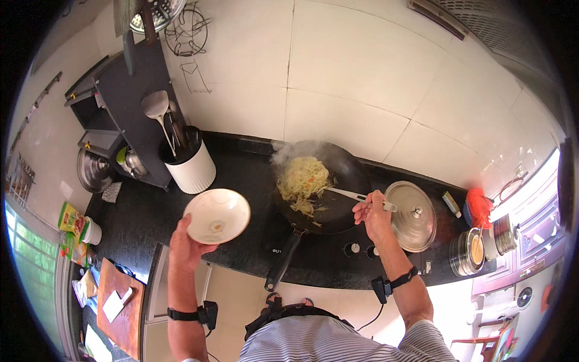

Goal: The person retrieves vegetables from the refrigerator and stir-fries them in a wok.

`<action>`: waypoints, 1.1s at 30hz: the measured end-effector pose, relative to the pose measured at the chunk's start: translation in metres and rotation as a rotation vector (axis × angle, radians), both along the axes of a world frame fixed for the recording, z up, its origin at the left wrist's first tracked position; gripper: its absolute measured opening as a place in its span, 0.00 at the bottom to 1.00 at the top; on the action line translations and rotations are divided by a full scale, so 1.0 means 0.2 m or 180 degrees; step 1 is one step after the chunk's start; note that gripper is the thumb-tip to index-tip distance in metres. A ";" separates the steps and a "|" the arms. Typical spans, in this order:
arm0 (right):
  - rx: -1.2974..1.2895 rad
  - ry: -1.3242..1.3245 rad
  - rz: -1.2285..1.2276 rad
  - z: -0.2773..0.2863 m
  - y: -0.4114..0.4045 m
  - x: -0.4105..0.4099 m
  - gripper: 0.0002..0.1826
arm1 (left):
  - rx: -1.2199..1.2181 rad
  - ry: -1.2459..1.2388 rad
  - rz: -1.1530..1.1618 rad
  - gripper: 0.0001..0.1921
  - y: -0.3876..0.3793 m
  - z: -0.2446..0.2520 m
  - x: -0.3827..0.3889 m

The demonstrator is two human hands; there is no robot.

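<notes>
My left hand (187,244) grips the rim of a white bowl (219,215), tilted so its inside shows. Only a small scrap of food sits at the bottom of the bowl. My right hand (374,215) holds the handle of a metal spatula (348,194) whose head reaches into the food. Shredded vegetables (303,181) with orange bits are heaped on the left side of a dark wok (348,167). Steam rises above them. The wok's long black handle (285,260) points towards me, over the counter's front edge.
A metal lid (411,217) lies right of the wok, near stove knobs (355,248). Stacked steel pots (466,253) stand farther right. On the left are a white utensil holder (192,169), a dark rack (135,99) and a cleaver (116,304) on a wooden chopping board (131,332).
</notes>
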State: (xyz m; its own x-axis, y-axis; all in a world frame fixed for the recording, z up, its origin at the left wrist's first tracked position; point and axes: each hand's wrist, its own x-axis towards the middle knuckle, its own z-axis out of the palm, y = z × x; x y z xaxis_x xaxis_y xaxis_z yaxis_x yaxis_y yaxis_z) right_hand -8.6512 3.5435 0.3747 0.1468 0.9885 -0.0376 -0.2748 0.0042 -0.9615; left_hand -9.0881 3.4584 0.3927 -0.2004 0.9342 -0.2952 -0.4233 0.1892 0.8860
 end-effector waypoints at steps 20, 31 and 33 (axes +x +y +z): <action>0.0954 -0.1023 0.0111 0.59 -0.40 0.10 0.24 | 0.0202 -0.1099 -0.1676 0.21 0.61 0.04 0.97; 0.2525 -0.3142 0.0559 0.53 -0.47 0.12 0.07 | 0.0295 -0.1174 -0.1481 0.23 0.60 0.08 1.00; 0.2775 -0.3772 0.1274 0.56 -0.46 0.12 0.05 | 0.0297 -0.1227 -0.1464 0.23 0.61 0.07 0.99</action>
